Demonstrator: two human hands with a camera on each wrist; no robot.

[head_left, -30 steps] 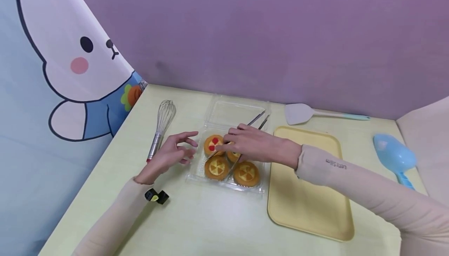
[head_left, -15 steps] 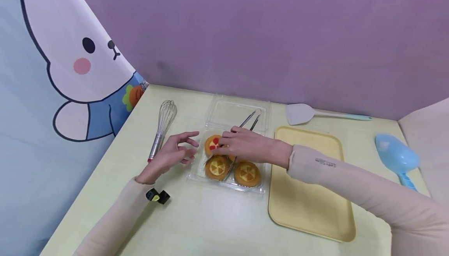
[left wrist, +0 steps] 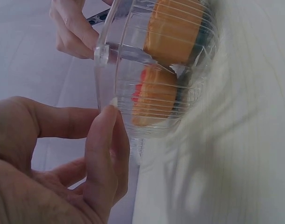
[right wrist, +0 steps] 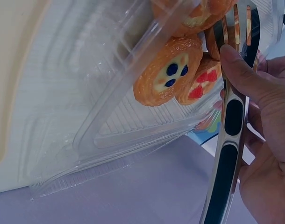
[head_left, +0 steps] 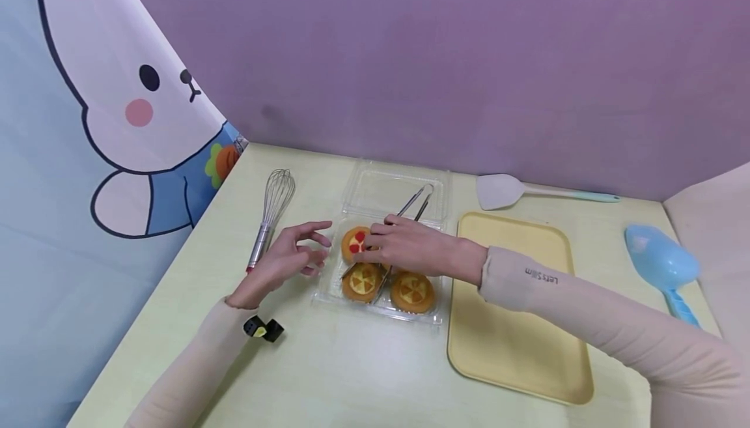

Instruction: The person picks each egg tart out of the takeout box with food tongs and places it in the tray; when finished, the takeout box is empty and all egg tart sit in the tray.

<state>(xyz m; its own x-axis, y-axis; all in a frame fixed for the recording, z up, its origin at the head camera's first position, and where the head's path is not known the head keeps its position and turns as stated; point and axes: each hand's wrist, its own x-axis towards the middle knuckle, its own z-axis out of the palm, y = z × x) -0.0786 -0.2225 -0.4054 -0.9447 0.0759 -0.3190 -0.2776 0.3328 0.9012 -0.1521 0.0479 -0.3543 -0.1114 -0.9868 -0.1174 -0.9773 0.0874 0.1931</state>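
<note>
My right hand (head_left: pixel 413 245) holds metal tongs with dark grip inserts (right wrist: pixel 226 154) over a clear plastic clamshell box (head_left: pixel 395 187). The tongs' ends stand on either side of the near-left tart (head_left: pixel 361 282); whether they squeeze it cannot be told. Beside it lies a near-right tart (head_left: pixel 413 291), and behind it a red-topped tart (head_left: pixel 355 243). A tart with dark blue berries (right wrist: pixel 168 72), largely covered by my right hand in the head view, shows in the right wrist view. My left hand (head_left: pixel 287 258), fingers loosely bent and apart, is by the box's left rim; contact is unclear.
A yellow tray (head_left: pixel 521 356) lies right of the box. Behind it is a white spatula (head_left: pixel 500 191), and at far right a blue scoop (head_left: pixel 662 258). A whisk (head_left: pixel 275 200) lies behind my left hand. A purple wall (head_left: pixel 433 63) closes off the back.
My right hand has shifted slightly left, and the tongs have swung so that their ends now flank the near-left tart. My left hand has stayed by the box.
</note>
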